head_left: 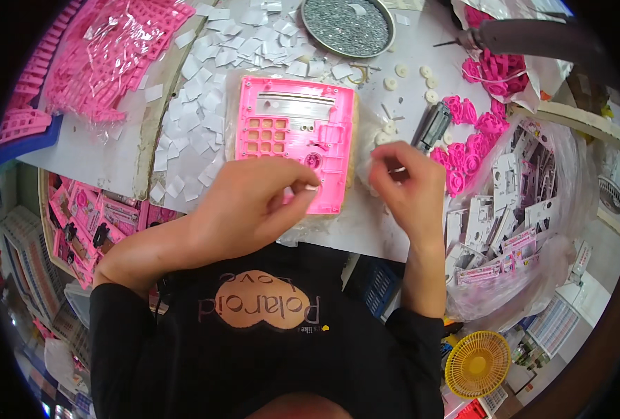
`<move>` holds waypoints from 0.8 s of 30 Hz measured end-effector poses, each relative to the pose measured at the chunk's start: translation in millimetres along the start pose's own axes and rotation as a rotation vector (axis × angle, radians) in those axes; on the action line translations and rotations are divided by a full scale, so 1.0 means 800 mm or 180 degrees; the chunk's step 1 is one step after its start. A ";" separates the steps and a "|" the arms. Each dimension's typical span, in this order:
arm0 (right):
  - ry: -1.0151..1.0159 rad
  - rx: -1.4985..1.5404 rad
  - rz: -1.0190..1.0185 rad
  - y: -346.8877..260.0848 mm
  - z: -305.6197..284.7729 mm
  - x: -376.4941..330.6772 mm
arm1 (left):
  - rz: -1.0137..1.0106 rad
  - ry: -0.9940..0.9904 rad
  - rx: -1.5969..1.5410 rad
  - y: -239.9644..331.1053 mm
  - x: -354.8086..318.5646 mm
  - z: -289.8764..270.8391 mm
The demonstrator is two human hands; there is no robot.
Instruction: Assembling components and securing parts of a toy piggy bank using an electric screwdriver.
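An open pink plastic housing with a square-holed grid is laid inner face up on a plastic-wrapped pad, in front of the person. A long silvery metallic strip is already seated across its upper part, and a small round pink piece is set in a circular seat. The fitting is judged to be partway along: the square openings are left unfilled, and no cover is placed over the interior. Whether fasteners are driven into the posts is too small to be told.

The left hand is held over the housing's lower part, its fingertips drawn together; whether anything is pinched there cannot be told. The right hand is held just beside the housing, thumb and forefinger curled toward each other; its grip cannot be confirmed. Small silvery metal pieces and rose-shaped pink plastic parts are left loose nearby.
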State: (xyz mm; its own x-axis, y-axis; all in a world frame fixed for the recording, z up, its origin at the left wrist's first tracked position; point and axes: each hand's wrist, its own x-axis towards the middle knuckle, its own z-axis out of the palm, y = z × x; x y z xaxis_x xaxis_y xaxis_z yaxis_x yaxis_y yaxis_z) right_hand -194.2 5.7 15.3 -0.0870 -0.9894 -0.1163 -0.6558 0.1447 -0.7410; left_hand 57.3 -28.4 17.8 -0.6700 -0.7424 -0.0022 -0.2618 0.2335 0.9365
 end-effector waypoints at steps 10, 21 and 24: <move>-0.0260 -0.0193 -0.1925 -0.046 0.035 -0.028 | -0.0356 -0.0734 0.0017 -0.012 -0.015 -0.004; 0.0315 -0.1338 -0.1470 -0.041 0.068 0.019 | -0.0211 0.0403 0.0254 -0.007 0.000 -0.063; 0.0324 -0.1314 -0.1242 -0.039 0.072 0.017 | 0.0129 0.0477 0.0494 -0.010 0.017 -0.070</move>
State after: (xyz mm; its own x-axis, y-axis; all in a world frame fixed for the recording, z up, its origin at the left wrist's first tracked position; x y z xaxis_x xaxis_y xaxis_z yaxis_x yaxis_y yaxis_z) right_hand -131.7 -11.5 -1.5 0.1618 -0.9677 0.1931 -0.8903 -0.2276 -0.3944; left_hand 89.5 -75.3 30.1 -0.5743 -0.8128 0.0975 -0.3484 0.3504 0.8694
